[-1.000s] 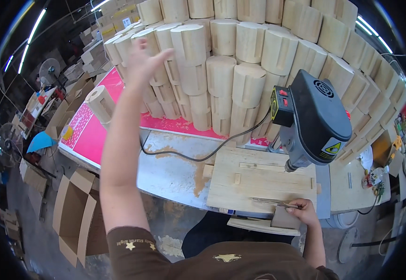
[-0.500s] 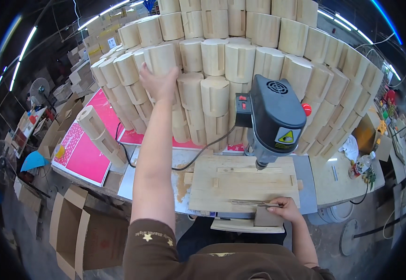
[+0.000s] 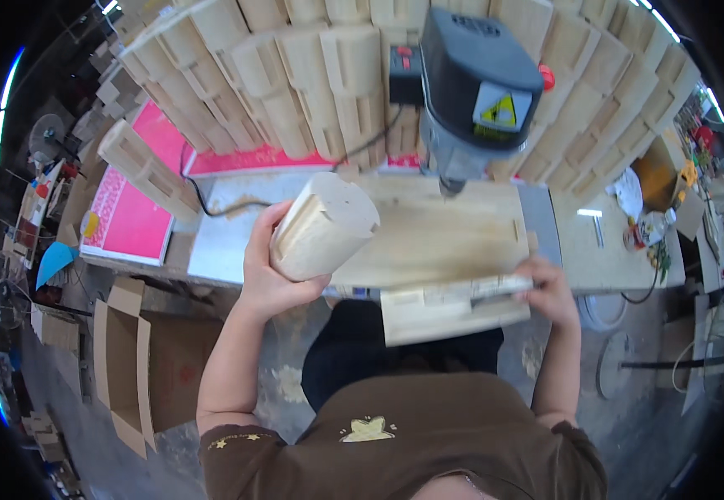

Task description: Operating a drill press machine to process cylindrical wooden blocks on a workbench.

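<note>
My left hand (image 3: 274, 267) is wrapped around a pale wooden cylinder (image 3: 329, 225) with a slot down its side. It is tilted above the near left edge of the wooden work board (image 3: 445, 212). My right hand (image 3: 549, 290), blurred, is closed on a thin grey-brown flat piece (image 3: 499, 287) whose exact kind I cannot make out. That piece is over a wooden ledge (image 3: 454, 321) at the board's near side. Beyond the board stands a dark grey bench drill press (image 3: 479, 83), its chuck (image 3: 452, 187) pointing down at the board.
Slotted wooden cylinders (image 3: 354, 62) rise in a tall stacked wall behind the machine. Two more (image 3: 147, 167) stand apart at the left on pink sheets (image 3: 133, 221). A black cable (image 3: 204, 196) crosses the table. An open cardboard box (image 3: 166, 350) sits on the floor at left.
My left hand has taken a wooden cylinder from the stack and brought it down toward me. My right hand has lifted slightly with the flat piece. The view has tipped downward.
</note>
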`<state>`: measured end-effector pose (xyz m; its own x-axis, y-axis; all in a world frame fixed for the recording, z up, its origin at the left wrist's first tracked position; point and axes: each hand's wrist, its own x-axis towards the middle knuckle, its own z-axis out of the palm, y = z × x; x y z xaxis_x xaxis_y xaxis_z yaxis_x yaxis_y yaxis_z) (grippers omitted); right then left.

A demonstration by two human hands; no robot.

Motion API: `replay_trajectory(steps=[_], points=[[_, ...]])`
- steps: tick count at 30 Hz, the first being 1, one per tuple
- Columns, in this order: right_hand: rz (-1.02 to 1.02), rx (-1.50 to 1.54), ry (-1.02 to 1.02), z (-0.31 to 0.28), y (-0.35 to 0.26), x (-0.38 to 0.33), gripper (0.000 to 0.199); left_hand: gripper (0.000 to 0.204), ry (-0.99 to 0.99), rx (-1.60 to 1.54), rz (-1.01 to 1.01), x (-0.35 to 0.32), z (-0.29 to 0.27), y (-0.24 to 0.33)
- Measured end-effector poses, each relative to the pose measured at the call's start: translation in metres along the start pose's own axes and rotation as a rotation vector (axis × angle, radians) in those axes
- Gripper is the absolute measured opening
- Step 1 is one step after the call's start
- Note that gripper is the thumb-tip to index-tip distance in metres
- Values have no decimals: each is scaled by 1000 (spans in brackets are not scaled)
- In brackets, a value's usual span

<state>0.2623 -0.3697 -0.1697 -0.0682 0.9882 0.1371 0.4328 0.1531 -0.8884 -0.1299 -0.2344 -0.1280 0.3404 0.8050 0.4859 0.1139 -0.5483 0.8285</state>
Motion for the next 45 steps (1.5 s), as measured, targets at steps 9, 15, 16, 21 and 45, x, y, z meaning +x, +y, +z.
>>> replay_trajectory(steps=[9,15,16,21,45], points=[[0,-9,108,8,37,47,29,73,-482,272,-162,-7,32,-36],[49,158,18,16,31,50,28,75,-671,302,-241,6,38,-26],[49,159,20,15,33,50,28,75,-701,310,-229,7,39,-26],[48,129,-49,11,40,51,29,78,-725,309,-216,6,42,-16],[-103,-325,311,19,37,45,33,65,149,264,85,-61,150,-67]])
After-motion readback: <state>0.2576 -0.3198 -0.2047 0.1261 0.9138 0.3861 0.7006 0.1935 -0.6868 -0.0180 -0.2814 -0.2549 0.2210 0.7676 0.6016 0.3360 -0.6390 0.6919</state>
